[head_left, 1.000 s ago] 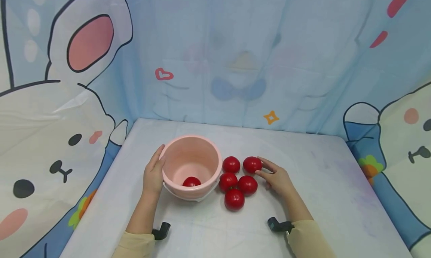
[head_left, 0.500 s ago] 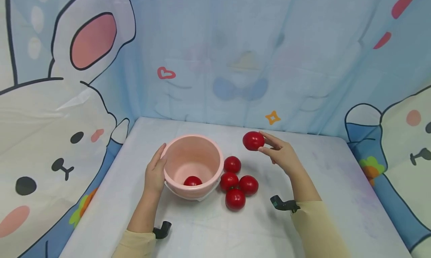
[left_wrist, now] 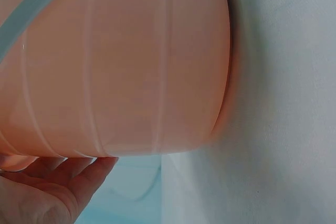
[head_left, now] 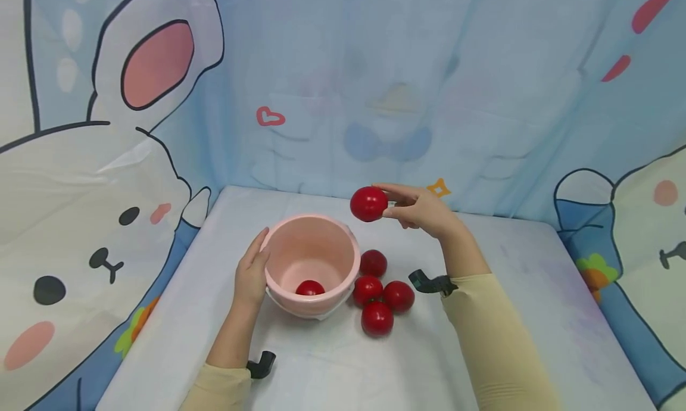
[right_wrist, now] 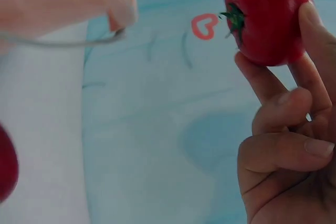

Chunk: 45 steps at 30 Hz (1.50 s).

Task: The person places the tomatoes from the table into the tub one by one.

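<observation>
A pink bucket (head_left: 313,307) stands on the table with a red tomato (head_left: 309,287) inside. My left hand (head_left: 250,278) holds its left side, thumb at the rim and fingers along the outer wall; the left wrist view shows the fingers (left_wrist: 94,179) against that wall. My right hand (head_left: 420,209) pinches another tomato (head_left: 368,204) between thumb and fingertips, raised behind and right of the bucket. Its green stem top shows in the right wrist view, the last fingers curled below. Several tomatoes (head_left: 377,318) sit close together right of the bucket.
A white cloth (head_left: 332,369) covers the table. Printed blue curtains (head_left: 311,155) rise behind it and along both sides. The bucket's pale handle (left_wrist: 37,9) hangs down its outside. A black wrist mount (head_left: 431,283) sits on the right forearm, another (head_left: 261,365) on the left.
My right hand has lifted the far right tomato off the table, raised it, then carried it left towards the bucket. The left hand and bucket have stayed put.
</observation>
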Tool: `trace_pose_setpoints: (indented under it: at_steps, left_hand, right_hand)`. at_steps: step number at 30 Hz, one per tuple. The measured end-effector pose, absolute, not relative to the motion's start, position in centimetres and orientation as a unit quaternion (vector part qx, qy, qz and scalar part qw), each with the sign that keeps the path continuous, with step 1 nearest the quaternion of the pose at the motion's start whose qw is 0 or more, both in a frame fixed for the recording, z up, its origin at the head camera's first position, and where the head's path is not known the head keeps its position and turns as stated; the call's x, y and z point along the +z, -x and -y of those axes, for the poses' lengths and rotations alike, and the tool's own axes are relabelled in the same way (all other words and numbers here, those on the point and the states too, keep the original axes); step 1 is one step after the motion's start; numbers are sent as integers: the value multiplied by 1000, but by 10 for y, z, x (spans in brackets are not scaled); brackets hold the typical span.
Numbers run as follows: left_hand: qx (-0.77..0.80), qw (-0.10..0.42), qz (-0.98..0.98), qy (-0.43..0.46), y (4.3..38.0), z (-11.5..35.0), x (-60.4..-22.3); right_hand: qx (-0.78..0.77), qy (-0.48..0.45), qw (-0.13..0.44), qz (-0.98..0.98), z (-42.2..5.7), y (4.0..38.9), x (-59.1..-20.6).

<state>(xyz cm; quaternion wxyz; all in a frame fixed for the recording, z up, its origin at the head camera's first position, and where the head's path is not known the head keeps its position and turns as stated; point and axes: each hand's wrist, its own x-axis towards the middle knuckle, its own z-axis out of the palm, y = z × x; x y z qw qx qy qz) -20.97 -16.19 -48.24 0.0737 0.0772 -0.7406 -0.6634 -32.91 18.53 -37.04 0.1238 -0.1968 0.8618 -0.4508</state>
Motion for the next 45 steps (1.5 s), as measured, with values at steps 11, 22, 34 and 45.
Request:
trace_pose_setpoints:
  at_steps: [11,22,34,45]
  left_hand:
    - [-662,61,742,-84,212,155,-485]
    - [-661,60,744,-79,213,149,-484]
    - [-653,74,750,-77,213,153,-482]
    - [-651,67,750,-89,213,161,-483]
  right_hand:
    - [-400,327,241,-822,-105,356,-350]
    - [-284,371,346,-813,-48,359,-355]
    - [-184,325,468,-801,-4,351,-369]
    - [-157,298,514,-789,17,349,-394]
